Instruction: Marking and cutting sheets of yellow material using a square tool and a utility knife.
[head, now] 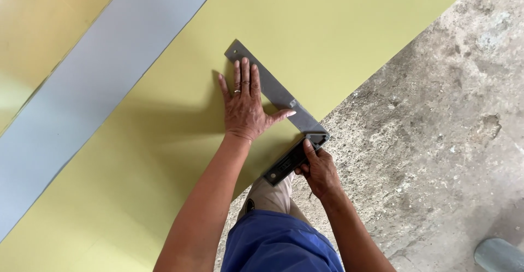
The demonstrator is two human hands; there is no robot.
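Under the flat, spread-open left hand (245, 105) lies the try square's (284, 111) grey steel blade, on a yellow-green panel (164, 157). Just right, the right hand (318, 169) grips its dark stock at the panel's edge.

Rough, pitted grey concrete floor (436, 141) at the right, stained and uneven, lit by soft daylight. Rounded pale grey object (499, 254) at the lower right corner, cut off by the edge. Faint shadow across the ground near the bottom. No walls, windows or furniture in view.
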